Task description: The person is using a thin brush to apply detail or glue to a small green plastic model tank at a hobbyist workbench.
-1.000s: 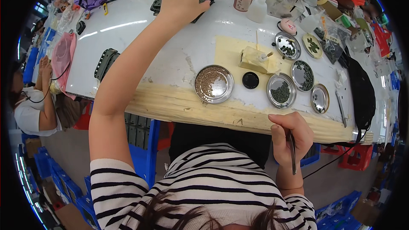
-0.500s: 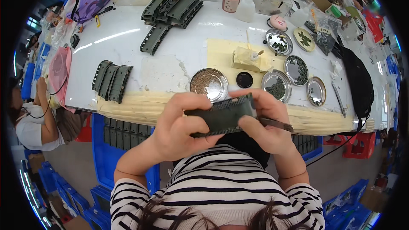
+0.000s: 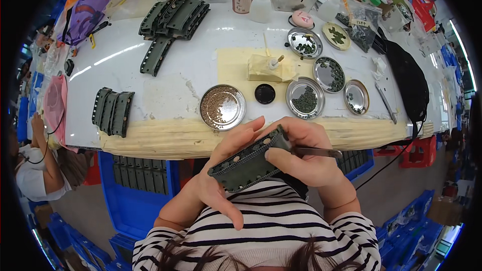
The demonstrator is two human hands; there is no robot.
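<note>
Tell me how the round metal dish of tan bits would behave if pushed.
The round metal dish would probably slide rather than roll, since it sits flat. It looks unlikely to tip, being wide and shallow. The tan bits would likely shift with a sharp push: they are small, look loose, and have bare metal beside them.

Left hand (image 3: 208, 190) back from the far edge of the table (image 3: 196, 50) to its near edge, now opened out, dark green curved piece (image 3: 246, 169) tilted (studded side showing).
</note>
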